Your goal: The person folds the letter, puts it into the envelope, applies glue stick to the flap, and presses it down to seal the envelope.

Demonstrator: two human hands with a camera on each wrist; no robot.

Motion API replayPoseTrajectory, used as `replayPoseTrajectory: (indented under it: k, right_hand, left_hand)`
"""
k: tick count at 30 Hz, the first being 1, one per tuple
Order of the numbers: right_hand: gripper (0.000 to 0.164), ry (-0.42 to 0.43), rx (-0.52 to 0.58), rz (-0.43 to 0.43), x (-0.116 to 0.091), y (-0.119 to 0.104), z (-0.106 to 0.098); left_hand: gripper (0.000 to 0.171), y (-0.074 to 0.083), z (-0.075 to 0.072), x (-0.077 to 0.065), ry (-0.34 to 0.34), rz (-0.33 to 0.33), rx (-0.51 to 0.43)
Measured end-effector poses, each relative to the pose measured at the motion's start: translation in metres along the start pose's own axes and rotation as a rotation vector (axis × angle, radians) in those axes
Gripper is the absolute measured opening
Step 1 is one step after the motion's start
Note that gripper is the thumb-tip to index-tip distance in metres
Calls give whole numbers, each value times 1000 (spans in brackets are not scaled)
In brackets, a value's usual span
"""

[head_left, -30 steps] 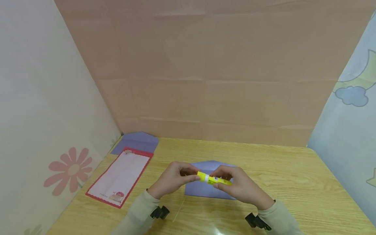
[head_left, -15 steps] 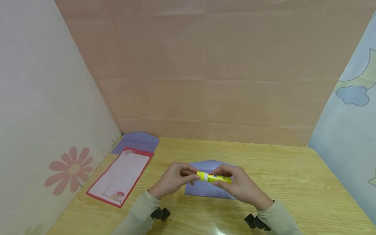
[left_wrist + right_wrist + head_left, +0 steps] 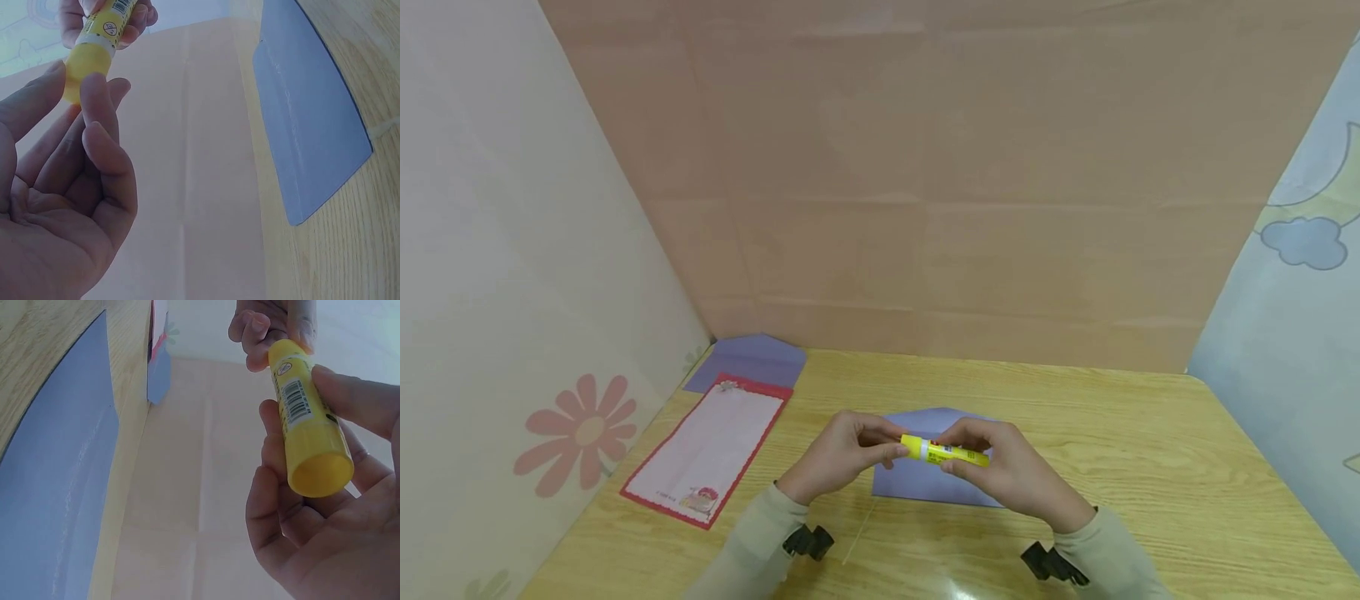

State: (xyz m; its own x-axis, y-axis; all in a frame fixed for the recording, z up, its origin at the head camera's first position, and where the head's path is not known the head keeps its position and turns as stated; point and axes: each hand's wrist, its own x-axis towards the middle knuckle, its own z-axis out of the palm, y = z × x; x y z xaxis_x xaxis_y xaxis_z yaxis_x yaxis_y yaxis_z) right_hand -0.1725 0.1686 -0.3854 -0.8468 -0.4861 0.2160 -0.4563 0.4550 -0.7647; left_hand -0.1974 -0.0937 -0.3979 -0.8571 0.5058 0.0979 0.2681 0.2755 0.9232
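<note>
Plainly, barcode (image 3: 296,401) on yellow tube (image 3: 943,451).

Wood-grain table (image 3: 1097,442); lilac envelope (image 3: 928,490) flat near front middle; red-bordered sheet (image 3: 706,454) at left; second envelope (image 3: 748,362) at back-left corner, sheet overlapping it.

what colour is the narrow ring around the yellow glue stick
The ring is white; it shows best in the left wrist view.

There, on the glue stick (image 3: 320,440), I'm getting 1 barcode (image 3: 296,402) and 1 crossed-out circle (image 3: 110,29); its lettering (image 3: 937,457) beats me, as does the small print (image 3: 666,494) on the red-bordered sheet (image 3: 707,446) left of it.
</note>
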Motion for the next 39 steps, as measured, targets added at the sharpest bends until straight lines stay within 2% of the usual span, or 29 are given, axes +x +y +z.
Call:
replayPoseTrajectory:
  k: [23,39]
  right_hand:
    - [19,-28,41,3,-1,0,1]
    - [17,-38,44,-7,1,0,-1]
  left_hand:
    - [26,0,2,-2,-13,17,16]
    - [27,3,2,-3,-4,6,-55]
